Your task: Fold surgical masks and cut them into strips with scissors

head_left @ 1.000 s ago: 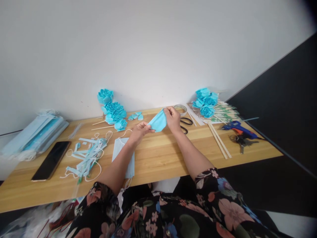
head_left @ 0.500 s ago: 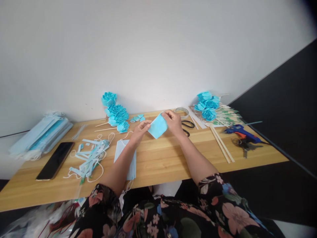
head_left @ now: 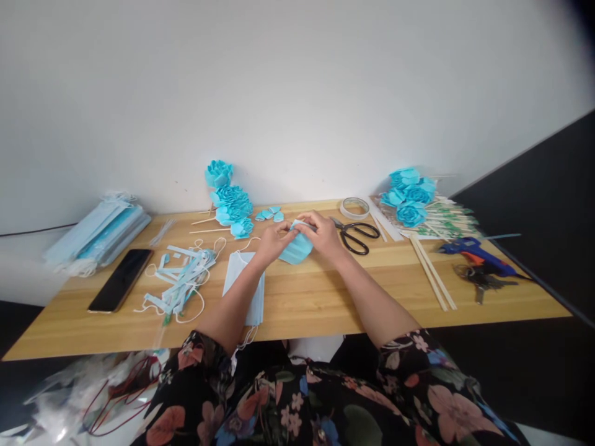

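My left hand (head_left: 271, 242) and my right hand (head_left: 321, 233) meet over the middle of the wooden table (head_left: 302, 297). Both pinch a light blue piece of mask fabric (head_left: 295, 248), folded between the fingertips and held just above the wood. Under my left forearm lies a face mask (head_left: 245, 282) with white ear loops. Black scissors (head_left: 356, 233) lie just right of my right hand.
Blue fabric flowers on sticks (head_left: 229, 201) lean against the wall; more flowers (head_left: 409, 195) lie at the right with wooden sticks (head_left: 432, 272), a tape roll (head_left: 354, 207) and a blue glue gun (head_left: 474, 253). At left: cut strips (head_left: 181, 285), a phone (head_left: 121, 280), stacked masks (head_left: 97, 232).
The fabric piece was held up and spread between my hands; now both hands have come together and lowered, folding it near the table. The view shifted slightly left.
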`<action>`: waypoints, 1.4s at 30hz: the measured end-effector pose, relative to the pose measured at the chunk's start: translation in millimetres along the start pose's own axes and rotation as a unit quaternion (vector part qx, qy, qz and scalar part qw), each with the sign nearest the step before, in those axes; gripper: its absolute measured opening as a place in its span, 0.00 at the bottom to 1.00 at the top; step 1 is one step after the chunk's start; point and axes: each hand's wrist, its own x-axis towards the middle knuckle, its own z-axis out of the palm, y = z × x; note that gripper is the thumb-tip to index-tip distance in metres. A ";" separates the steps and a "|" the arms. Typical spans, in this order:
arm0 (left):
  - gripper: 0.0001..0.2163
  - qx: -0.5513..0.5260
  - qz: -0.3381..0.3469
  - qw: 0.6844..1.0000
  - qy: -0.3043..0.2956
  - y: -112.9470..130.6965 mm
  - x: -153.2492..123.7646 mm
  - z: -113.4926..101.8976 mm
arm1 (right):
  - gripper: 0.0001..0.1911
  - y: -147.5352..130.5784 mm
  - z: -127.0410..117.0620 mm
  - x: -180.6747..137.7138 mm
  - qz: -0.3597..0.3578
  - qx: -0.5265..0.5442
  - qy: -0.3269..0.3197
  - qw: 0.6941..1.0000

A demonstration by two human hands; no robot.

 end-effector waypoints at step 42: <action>0.18 0.024 0.077 0.945 0.316 -27.9 9.2 0.6 | 0.30 15.9 8.7 4.8 0.086 0.114 -0.226 0.964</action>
